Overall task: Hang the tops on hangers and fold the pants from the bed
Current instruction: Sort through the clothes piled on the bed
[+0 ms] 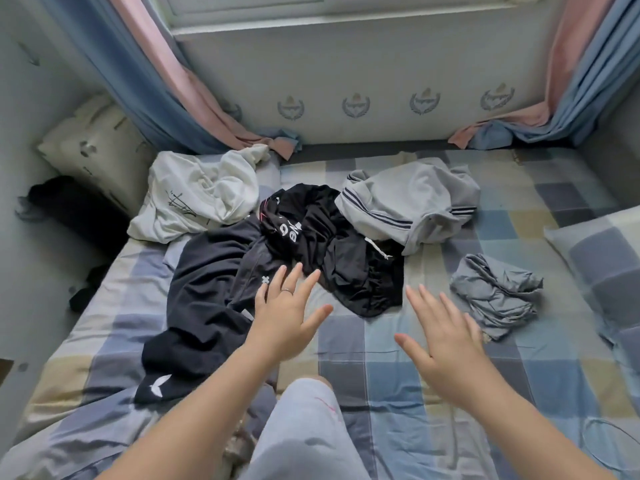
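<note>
A heap of clothes lies on the checked bed (398, 368). A crumpled white top (201, 195) is at the back left. A grey garment with dark stripes (412, 202) is at the back right. Black clothes with white lettering (311, 233) fill the middle, and a dark navy garment (204, 306) spreads to the front left. A small crumpled grey piece (495, 296) lies to the right. My left hand (284, 313) hovers open at the edge of the dark clothes, a ring on one finger. My right hand (446, 334) is open above bare sheet. No hangers are visible.
A patterned pillow (93, 147) leans in the back left corner, and a checked pillow (602, 261) sits at the right edge. Blue and pink curtains (166, 98) hang down to the mattress on both sides. My knee in grey shorts (301, 427) rests on the bed.
</note>
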